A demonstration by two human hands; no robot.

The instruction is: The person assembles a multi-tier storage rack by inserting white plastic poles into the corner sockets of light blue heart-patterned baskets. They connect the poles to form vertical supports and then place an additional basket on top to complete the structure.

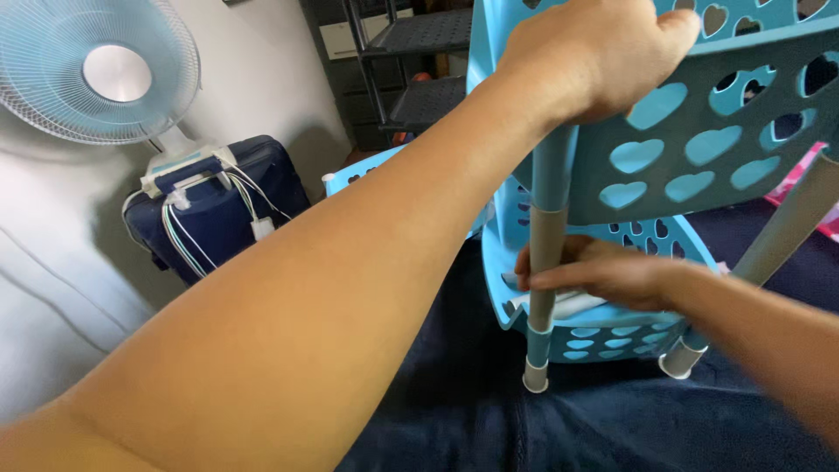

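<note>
A blue plastic basket rack with heart-shaped holes stands in the head view. My left hand (pixel 594 57) grips the corner of its upper basket (pixel 699 149). My right hand (pixel 603 273) is closed around the grey leg pole (pixel 545 253) that runs down from that corner, fingers wrapped at mid-height. The pole passes through the lower basket (pixel 603 336) and ends in a white foot on dark blue fabric (pixel 524 419). A second grey pole (pixel 786 227) slants at the right.
A pale blue fan (pixel 96 70) stands at upper left by a white wall. Below it is a navy suitcase (pixel 218 210) with white cables. A dark metal shelf (pixel 419 61) stands behind. A third blue basket piece (pixel 358 175) lies behind my arm.
</note>
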